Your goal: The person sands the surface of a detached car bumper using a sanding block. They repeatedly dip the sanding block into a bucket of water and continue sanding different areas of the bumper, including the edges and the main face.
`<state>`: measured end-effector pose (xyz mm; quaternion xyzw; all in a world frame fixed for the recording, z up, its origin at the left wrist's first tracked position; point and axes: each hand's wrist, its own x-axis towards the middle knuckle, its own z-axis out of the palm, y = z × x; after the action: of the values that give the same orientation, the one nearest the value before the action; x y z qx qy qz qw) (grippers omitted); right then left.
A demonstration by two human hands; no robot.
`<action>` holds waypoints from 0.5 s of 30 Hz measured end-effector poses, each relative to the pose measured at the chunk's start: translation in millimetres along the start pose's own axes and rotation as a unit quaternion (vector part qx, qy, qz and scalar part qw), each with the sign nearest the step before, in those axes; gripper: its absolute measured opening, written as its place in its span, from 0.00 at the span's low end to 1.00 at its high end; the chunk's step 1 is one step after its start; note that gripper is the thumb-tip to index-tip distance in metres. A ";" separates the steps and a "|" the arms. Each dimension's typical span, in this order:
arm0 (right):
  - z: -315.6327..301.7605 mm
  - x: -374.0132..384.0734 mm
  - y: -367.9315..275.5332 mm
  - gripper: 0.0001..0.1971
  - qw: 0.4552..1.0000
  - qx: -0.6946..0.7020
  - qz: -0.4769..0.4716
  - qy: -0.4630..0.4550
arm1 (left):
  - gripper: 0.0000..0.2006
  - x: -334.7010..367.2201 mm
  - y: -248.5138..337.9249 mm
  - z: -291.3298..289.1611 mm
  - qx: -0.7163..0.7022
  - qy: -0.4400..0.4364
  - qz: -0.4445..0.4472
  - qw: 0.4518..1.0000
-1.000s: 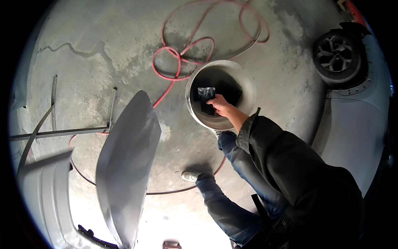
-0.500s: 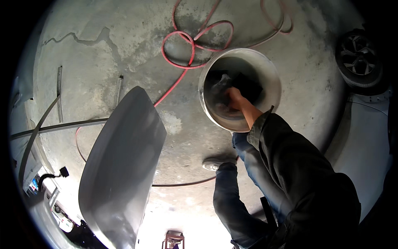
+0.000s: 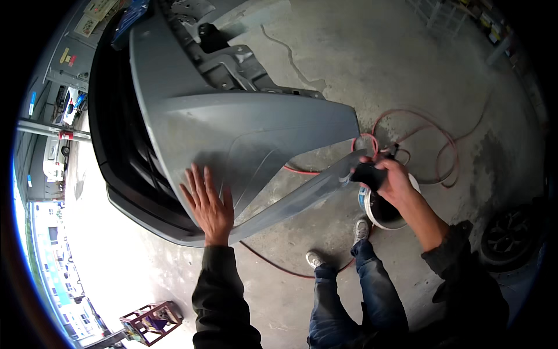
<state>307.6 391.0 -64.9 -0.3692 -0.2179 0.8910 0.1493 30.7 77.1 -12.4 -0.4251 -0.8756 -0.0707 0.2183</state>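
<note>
A grey car bumper [image 3: 250,116] with a black grille section [image 3: 125,128] spans the left and middle of the view. My left hand [image 3: 210,203] lies on its grey face beside the grille, fingers spread. At the right, my right hand [image 3: 395,177] grips a thin black pad [image 3: 368,175], whose exact kind I cannot make out. This pad is near the tip of the bumper's long lower strip [image 3: 308,196]; whether they touch is unclear. Below my right hand stands a white bucket [image 3: 388,225], its dark inside partly covered by my hand and wrist.
A red hose [image 3: 450,142] lies coiled on the concrete floor beyond the bucket, and a dark stretch of hose [image 3: 270,271] runs near my shoes. A wheel [image 3: 511,238] lies at the right. A small reddish metal frame [image 3: 151,321] stands at the lower left.
My right hand has come up out of the bucket with the black pad. My left hand has come into view on the bumper. The view has swung left, showing far more of the bumper.
</note>
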 end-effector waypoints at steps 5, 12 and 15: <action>214.6 7.1 -3.9 0.19 0.985 -0.056 0.014 -0.161 | 0.33 52.3 -40.8 -30.7 0.008 -0.005 0.061 0.998; 331.9 24.8 -23.1 0.13 0.960 -0.092 -0.102 -0.245 | 0.35 147.7 -51.4 -49.8 0.006 0.030 0.151 0.988; 319.7 24.7 -20.8 0.17 0.944 -0.218 -0.130 -0.211 | 0.38 141.9 -64.1 -46.1 0.030 0.053 0.126 0.990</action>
<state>61.8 330.5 133.1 -0.1645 -0.4792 0.8523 0.1303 -81.2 123.9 95.5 -0.5212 -0.8038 -0.0385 0.2840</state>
